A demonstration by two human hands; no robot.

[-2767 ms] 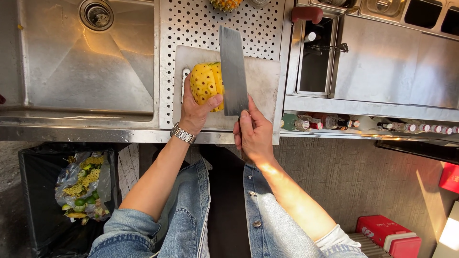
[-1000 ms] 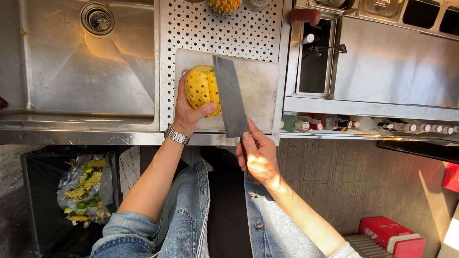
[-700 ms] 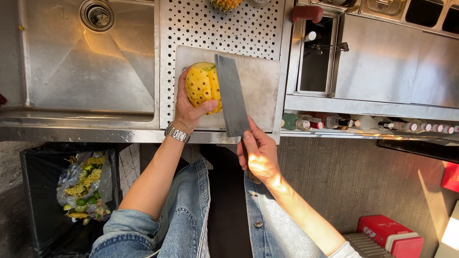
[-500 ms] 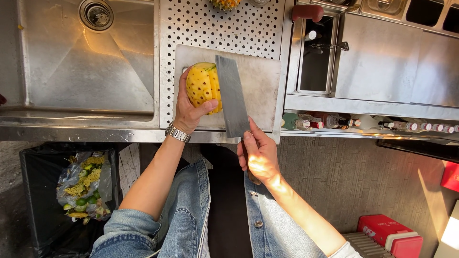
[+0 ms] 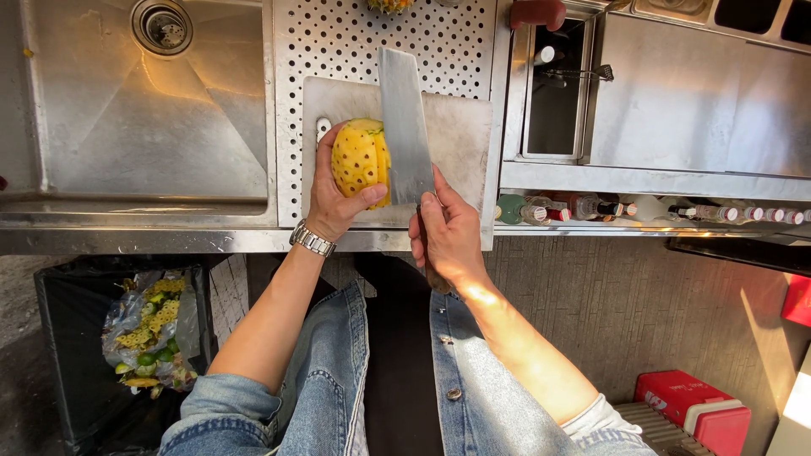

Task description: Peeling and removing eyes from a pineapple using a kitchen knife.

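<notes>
Warm, low sunlight enters from about four o'clock and lays a bright patch on the right forearm (image 5: 515, 338) and the back of the right hand (image 5: 448, 241). An orange glare streak glows on the steel sink (image 5: 127, 110) near ten o'clock, and the cleaver blade (image 5: 405, 127) shines pale at twelve. The bin (image 5: 76, 355) at eight o'clock sits in deep shadow, its inside nearly black. Under the counter lip the light falls off sharply. Focus is crisp in the centre; straight edges bow slightly toward the corners, a wide-lens effect. No motion blur shows.
</notes>
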